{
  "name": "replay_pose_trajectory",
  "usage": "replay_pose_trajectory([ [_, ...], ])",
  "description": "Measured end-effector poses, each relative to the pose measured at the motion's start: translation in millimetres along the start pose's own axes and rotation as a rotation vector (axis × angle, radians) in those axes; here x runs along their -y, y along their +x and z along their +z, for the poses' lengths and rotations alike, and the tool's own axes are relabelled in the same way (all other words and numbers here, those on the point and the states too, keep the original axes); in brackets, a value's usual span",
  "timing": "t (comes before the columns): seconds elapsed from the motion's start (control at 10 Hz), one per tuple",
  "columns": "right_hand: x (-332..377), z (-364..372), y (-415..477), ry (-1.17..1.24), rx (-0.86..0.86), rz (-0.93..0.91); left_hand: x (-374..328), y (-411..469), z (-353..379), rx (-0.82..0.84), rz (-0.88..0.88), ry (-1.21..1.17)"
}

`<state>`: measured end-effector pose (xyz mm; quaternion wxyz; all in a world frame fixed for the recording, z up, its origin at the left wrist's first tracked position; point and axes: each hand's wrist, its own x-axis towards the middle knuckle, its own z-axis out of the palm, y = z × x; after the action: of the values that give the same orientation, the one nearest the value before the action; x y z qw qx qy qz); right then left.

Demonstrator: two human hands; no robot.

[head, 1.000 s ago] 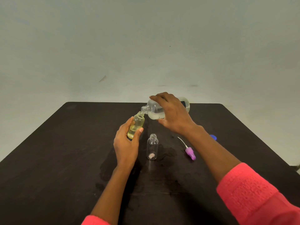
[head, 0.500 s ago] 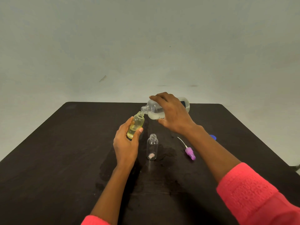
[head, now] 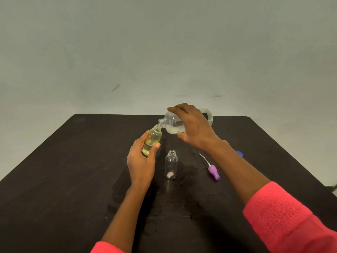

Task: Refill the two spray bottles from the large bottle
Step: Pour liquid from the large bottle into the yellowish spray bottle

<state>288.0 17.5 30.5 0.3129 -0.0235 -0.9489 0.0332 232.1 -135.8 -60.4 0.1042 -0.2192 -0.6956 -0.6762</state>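
Observation:
My right hand (head: 195,128) grips the large clear bottle (head: 173,125), tipped on its side with its open neck touching the mouth of a small yellow-tinted bottle (head: 152,140). My left hand (head: 141,159) holds that yellow bottle, tilted to the right, with some liquid in its lower part. A second small clear bottle (head: 171,164) stands upright and uncapped on the black table (head: 63,179), between my two arms; something pinkish shows at its bottom.
A purple spray head (head: 213,171) with a white tube lies on the table right of the clear bottle. A blue cap (head: 239,153) peeks out behind my right forearm. Wet patches darken the table around the bottles. A plain pale wall stands behind the table.
Almost nothing has moved; both hands hold the same pouring pose, with the large bottle's neck at the yellow bottle's mouth.

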Motion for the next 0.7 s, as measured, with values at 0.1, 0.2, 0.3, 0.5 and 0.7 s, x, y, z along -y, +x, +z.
replay_pose_trajectory([
  [0.1,-0.1,-0.1,-0.5,0.003,0.005,0.0,-0.7,-0.5,-0.1,0.0,-0.002,-0.001],
  [0.2,-0.4,0.3,-0.9,0.007,0.006,0.0,-1.0,-0.7,-0.1,0.0,-0.003,-0.003],
  [0.3,-0.3,0.5,-1.3,0.008,0.008,0.001,-0.8,-0.5,-0.1,0.002,-0.001,0.004],
  [0.5,-0.4,-0.5,-1.7,0.005,0.012,0.006,-1.0,-0.3,1.2,0.002,-0.005,0.004],
  [0.7,0.2,-0.3,-1.4,0.0,0.027,0.015,-1.4,-0.3,0.3,0.003,-0.007,0.007],
])
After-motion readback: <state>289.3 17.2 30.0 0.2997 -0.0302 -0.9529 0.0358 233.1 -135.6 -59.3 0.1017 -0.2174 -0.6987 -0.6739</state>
